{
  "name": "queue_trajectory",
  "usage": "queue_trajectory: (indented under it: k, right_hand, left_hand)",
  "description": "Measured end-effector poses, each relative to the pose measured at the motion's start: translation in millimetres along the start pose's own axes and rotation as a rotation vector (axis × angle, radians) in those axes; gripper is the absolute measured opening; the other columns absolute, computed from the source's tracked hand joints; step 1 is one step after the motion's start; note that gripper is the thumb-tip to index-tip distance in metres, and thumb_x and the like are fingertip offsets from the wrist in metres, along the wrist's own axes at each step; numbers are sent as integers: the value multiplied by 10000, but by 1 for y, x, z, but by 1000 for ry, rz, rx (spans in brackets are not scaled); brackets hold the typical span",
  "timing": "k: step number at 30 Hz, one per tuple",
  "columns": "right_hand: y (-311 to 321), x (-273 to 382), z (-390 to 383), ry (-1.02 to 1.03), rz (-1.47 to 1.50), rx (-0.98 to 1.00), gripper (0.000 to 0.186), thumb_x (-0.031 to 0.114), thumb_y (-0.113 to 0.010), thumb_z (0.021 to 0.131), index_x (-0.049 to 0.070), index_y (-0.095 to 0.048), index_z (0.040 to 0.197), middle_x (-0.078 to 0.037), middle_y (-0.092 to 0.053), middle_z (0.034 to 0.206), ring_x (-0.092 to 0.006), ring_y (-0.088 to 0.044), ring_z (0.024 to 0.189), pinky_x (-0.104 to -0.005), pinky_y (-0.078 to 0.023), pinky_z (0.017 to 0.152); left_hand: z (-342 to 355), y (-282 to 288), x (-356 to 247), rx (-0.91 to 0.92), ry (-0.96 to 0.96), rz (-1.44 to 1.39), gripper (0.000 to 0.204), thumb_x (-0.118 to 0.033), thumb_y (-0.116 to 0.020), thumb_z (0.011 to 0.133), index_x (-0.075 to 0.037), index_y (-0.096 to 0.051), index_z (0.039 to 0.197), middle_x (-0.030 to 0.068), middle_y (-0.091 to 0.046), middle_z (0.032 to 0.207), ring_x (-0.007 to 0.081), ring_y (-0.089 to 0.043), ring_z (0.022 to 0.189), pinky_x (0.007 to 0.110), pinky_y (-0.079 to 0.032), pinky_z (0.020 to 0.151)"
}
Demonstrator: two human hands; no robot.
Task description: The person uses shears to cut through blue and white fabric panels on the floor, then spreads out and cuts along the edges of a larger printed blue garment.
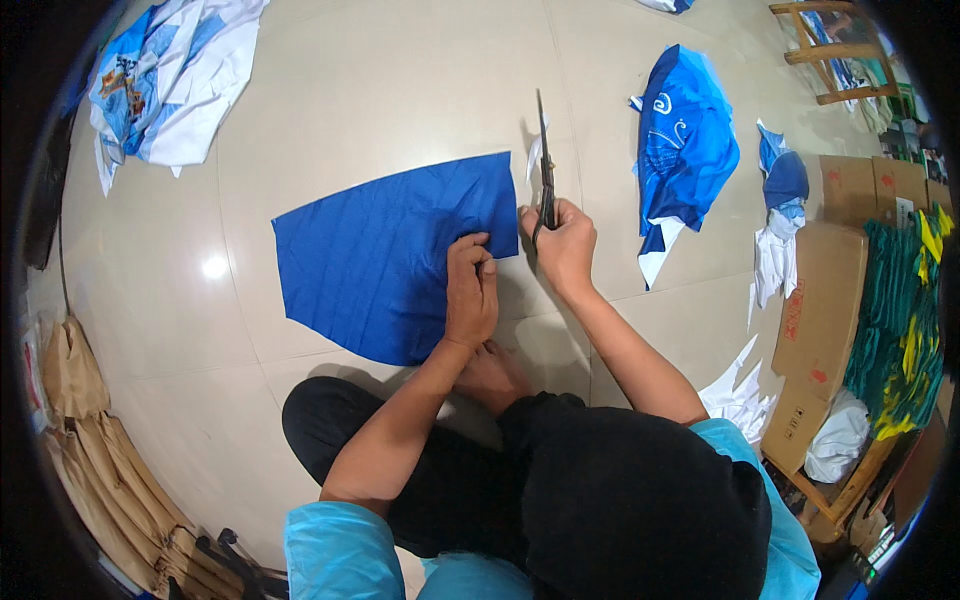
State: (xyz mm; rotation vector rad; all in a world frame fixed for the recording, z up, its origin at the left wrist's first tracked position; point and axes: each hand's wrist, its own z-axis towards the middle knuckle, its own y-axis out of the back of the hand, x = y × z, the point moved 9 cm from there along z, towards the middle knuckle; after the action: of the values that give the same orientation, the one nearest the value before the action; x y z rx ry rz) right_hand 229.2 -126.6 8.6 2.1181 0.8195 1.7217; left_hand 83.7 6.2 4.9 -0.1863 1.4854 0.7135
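Blue fabric [365, 260]: lying spread over the tiled floor [160, 280]. Resting the left hand [471, 290], with grip curled, on its lower right edge, cannot tell whether pinching; clasping black scissors [547, 180] in the right hand [567, 245], with grip pressed around them, just beside the fabric.

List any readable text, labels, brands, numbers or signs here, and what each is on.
Tall brown cardboard box: red print, red marks, small dark symbols; too small and slanted to read.
Small white label on brown cardboard: too small to read.
Flat dark-blue fabric piece, slim black scissors: none visible.
Bright-blue crumpled fabric: white swirl pattern, no readable text.
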Motion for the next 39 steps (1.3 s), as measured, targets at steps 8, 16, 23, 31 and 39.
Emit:
queue_trajectory:
  k: [8,16,23,31,39]
  right_hand:
    - [6,20,38,-13,-135,-30,359,348,-831,889,22,-712,795,-141,-706,677,-315,-696,629,-440,-536,650]
    - [7,62,107,595,-195,-289,185,115,-774,783,35,-681,923,-166,-724,945,-411,-688,921,-503,-524,808]
    - [17,48,75,773,-241,-171,214,-13,-724,746,55,-652,936,-146,-683,897,-375,-667,912,-508,-518,801]
    - [171,-124,-46,611,-378,-385,326,-2,-749,739,27,-703,1061,-173,-712,1069,-402,-683,1031,-507,-546,900]
    - [438,-352,-228,-131,-696,-774,307,8,-714,853,21,-695,1159,-191,-724,1064,-413,-689,1010,-490,-543,889]
  left_hand:
    - [-1,0,-8,13,15,33,141,-111,-521,1105,11,-552,1169,253,-585,1319,418,-570,1237,490,-428,1115]
    - [1,3,-27,68,-36,188,250,-135,-589,1058,27,-598,1248,264,-587,1359,445,-546,1306,551,-360,1190]
    - [5,24,-16,96,-4,660,698,-288,-670,1023,-8,-399,1603,302,-335,1667,522,-236,1583,682,-128,1286]
    - [-3,41,8,178,64,840,799,-401,-629,1052,-50,-302,1691,284,-161,1766,514,-90,1635,681,-78,1298]
    - [0,39,18,133,76,823,719,-366,-583,1091,-109,-312,1705,252,-157,1782,491,-99,1643,664,-63,1307]
